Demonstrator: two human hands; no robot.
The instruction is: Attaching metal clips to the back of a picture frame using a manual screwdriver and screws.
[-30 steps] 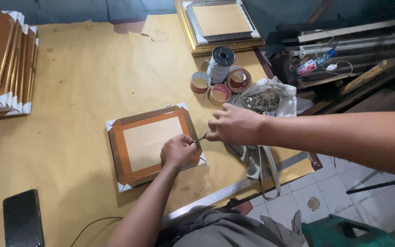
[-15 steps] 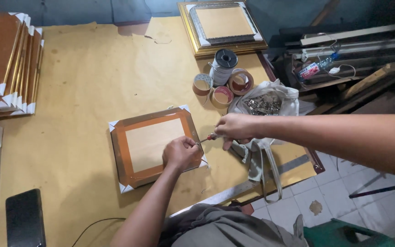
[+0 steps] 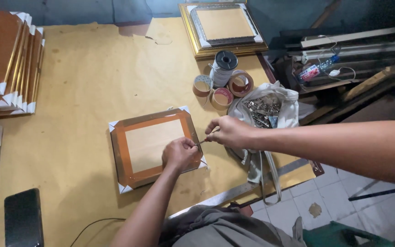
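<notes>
A brown picture frame (image 3: pixel 148 145) lies face down on the paper-covered table (image 3: pixel 88 77), with white corner protectors and brown tape around its backing board. My left hand (image 3: pixel 179 153) rests on the frame's right edge, fingers curled as if pinching something small that I cannot make out. My right hand (image 3: pixel 227 132) is just to the right of it, fingers closed on a thin tool with a reddish tip, which points at the frame's edge. The two hands almost touch.
A white bag of metal hardware (image 3: pixel 264 108) lies right of the hands. Three tape rolls (image 3: pixel 221 97) and a cord spool (image 3: pixel 224 67) stand behind it. A gold frame (image 3: pixel 222 26) lies at the back, stacked frames (image 3: pixel 8 64) at the left, a black phone (image 3: pixel 23 217) near the front.
My right hand has shifted slightly lower and left toward the frame's right edge. My left hand stays on the frame. The frame has not moved.
</notes>
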